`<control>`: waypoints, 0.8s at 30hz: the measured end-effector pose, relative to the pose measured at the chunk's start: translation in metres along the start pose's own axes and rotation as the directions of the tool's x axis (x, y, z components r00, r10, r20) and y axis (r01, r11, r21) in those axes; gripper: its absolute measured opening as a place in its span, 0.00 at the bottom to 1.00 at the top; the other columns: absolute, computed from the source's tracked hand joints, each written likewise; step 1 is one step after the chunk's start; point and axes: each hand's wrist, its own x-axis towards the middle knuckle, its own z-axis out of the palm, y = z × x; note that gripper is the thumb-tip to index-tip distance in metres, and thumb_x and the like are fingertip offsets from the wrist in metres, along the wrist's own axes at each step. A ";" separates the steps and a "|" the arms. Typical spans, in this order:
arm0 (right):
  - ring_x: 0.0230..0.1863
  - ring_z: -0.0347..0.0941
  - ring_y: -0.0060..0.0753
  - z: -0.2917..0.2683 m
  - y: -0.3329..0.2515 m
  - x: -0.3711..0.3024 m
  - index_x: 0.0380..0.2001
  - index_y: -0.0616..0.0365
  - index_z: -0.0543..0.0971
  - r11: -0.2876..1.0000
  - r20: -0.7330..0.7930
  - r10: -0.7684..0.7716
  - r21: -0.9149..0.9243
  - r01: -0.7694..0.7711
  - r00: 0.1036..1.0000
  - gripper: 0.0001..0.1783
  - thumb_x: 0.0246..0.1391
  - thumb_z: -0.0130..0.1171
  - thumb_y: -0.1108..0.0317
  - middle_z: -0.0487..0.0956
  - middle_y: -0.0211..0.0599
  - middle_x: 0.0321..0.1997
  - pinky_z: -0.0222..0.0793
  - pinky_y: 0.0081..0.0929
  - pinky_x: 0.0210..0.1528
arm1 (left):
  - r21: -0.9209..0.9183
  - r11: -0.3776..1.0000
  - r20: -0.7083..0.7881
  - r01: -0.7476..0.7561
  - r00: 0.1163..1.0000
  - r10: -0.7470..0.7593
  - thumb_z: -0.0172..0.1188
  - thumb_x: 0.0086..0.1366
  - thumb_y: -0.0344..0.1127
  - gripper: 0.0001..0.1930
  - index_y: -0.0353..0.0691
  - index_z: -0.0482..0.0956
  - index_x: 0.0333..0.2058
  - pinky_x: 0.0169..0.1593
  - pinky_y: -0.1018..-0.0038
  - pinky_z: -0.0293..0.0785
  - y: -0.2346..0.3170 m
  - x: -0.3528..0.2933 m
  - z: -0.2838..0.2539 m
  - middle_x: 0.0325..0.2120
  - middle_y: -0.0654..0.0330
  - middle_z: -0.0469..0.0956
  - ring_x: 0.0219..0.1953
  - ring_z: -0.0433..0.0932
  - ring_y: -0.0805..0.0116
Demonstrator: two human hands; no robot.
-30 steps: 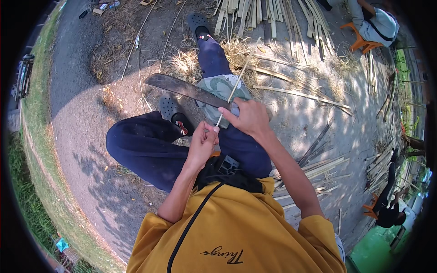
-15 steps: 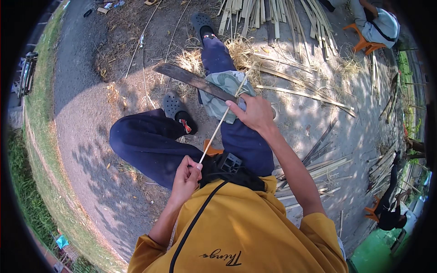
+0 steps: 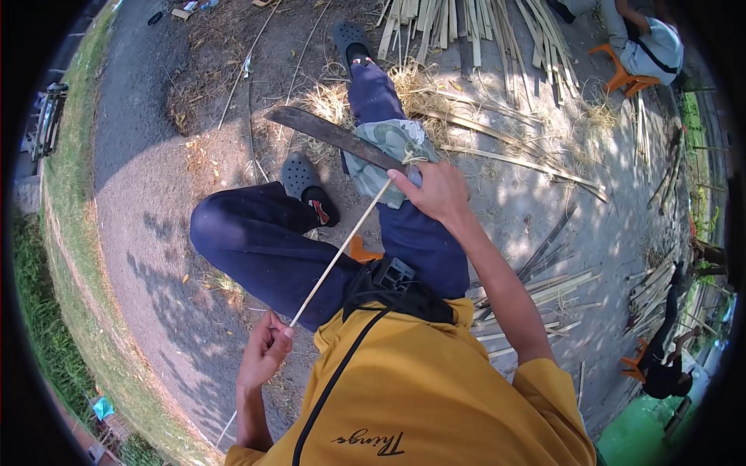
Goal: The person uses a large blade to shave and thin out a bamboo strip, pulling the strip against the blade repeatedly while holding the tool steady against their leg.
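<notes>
My left hand (image 3: 266, 353) pinches a thin pale bamboo strip (image 3: 342, 247) beside my left hip, and the strip's tail shows again below my wrist. From there the strip slants up across my lap to my right hand (image 3: 437, 190). That hand is closed at the near end of a long dark machete (image 3: 330, 138), its thumb over the strip at the blade; the handle is hidden. The blade lies across a green patterned cloth (image 3: 374, 180) draped on my right leg. Fine shavings (image 3: 416, 158) curl up just past the blade.
Many split bamboo slats (image 3: 486, 31) lie at the far end, and more slats (image 3: 544, 291) lie to my right. Dry shavings (image 3: 330, 101) litter the ground around my right foot. Two people sit on orange stools (image 3: 622, 76) at the right. Grass (image 3: 70, 210) edges the left.
My left hand has moved down and left, drawing the strip back past the blade. Less of the strip sticks out beyond the machete. My right hand has stayed nearly still.
</notes>
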 end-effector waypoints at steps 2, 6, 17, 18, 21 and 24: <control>0.28 0.81 0.64 0.000 0.001 0.001 0.30 0.60 0.88 1.000 0.025 0.022 0.011 -0.022 0.999 0.38 0.61 0.58 0.30 0.80 0.56 0.20 0.76 0.54 0.35 | 0.047 0.998 0.007 0.030 1.000 -0.031 0.59 0.77 0.30 0.10 0.42 0.66 0.38 0.27 0.82 0.57 0.007 -0.013 -0.010 0.21 0.69 0.71 0.23 0.63 0.86; 0.29 0.82 0.62 -0.004 0.003 0.006 0.31 0.60 0.88 0.999 -0.001 0.043 0.021 -0.043 0.999 0.38 0.61 0.58 0.30 0.81 0.56 0.21 0.76 0.53 0.36 | 0.162 0.986 -0.029 0.049 0.999 -0.044 0.60 0.77 0.33 0.10 0.43 0.67 0.38 0.26 0.82 0.58 0.001 -0.053 -0.060 0.21 0.70 0.69 0.22 0.62 0.85; 0.23 0.75 0.31 -0.004 0.034 -0.015 0.27 0.65 0.82 0.735 0.154 0.083 0.658 -0.165 0.985 0.35 0.69 0.56 0.39 0.77 0.37 0.19 0.68 0.33 0.30 | 0.089 0.996 -0.053 -0.029 0.998 0.034 0.60 0.76 0.33 0.09 0.40 0.67 0.40 0.27 0.81 0.60 0.029 -0.026 -0.051 0.20 0.67 0.72 0.23 0.65 0.83; 0.22 0.67 0.19 -0.009 0.022 -0.022 0.26 0.62 0.77 0.607 0.135 0.114 0.775 -0.177 0.984 0.33 0.72 0.53 0.40 0.72 0.28 0.18 0.61 0.24 0.26 | 0.036 0.996 -0.051 -0.078 0.995 0.080 0.60 0.77 0.32 0.09 0.40 0.67 0.40 0.27 0.81 0.59 0.035 -0.012 -0.039 0.20 0.68 0.71 0.23 0.64 0.84; 0.21 0.66 0.18 -0.013 0.025 -0.034 0.31 0.61 0.77 0.307 0.121 0.235 0.932 -0.192 0.965 0.32 0.73 0.52 0.40 0.71 0.28 0.20 0.60 0.21 0.25 | 0.004 0.989 0.025 -0.145 0.989 0.145 0.59 0.78 0.31 0.09 0.40 0.66 0.40 0.27 0.82 0.57 0.048 0.035 -0.012 0.21 0.68 0.69 0.22 0.63 0.84; 0.21 0.65 0.18 -0.028 0.037 -0.040 0.33 0.60 0.76 0.190 0.086 0.343 0.969 -0.159 0.936 0.31 0.74 0.50 0.40 0.72 0.29 0.22 0.60 0.20 0.24 | -0.014 0.985 0.153 -0.172 0.973 0.172 0.58 0.78 0.31 0.09 0.39 0.66 0.40 0.26 0.82 0.56 0.063 0.071 0.003 0.21 0.69 0.69 0.22 0.62 0.85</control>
